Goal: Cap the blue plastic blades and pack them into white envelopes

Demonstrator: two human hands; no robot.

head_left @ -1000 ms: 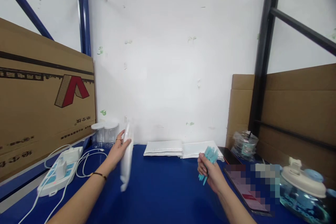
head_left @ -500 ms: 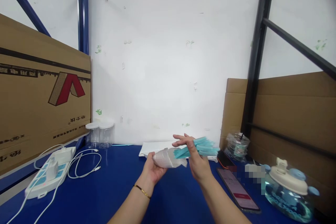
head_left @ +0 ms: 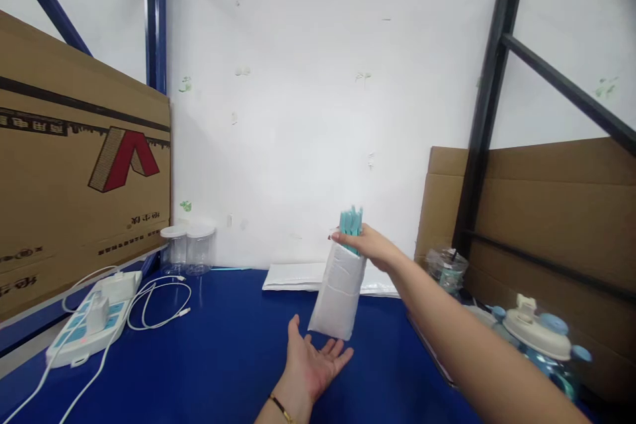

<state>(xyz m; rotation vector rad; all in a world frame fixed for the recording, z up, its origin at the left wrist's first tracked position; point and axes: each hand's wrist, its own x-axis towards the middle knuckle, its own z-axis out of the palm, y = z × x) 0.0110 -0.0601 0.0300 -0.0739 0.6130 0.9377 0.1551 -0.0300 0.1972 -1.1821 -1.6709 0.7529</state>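
My right hand [head_left: 365, 242] is closed round the top of a white padded pouch [head_left: 338, 295] and the bundle of teal sticks [head_left: 352, 220] that pokes out of its mouth. The pouch hangs slightly tilted above the blue tabletop, and the lower part of the sticks is hidden inside it. My left hand [head_left: 318, 368], with a dark and gold bracelet on its wrist, lies palm up with fingers spread just below the pouch's bottom edge. Nothing rests in that palm.
White flat pouches [head_left: 293, 276] lie by the wall. At left are a power strip [head_left: 94, 321] with white cables and two clear jars [head_left: 199, 255]. On the right stand a water bottle [head_left: 539, 344] and a plastic-wrapped cup [head_left: 447, 268]; my right forearm partly covers a phone [head_left: 432, 351].
The teal sticks went from loose in my right hand into the pouch. My left hand let go of the pouch and dropped below it; the right hand now holds it upright.
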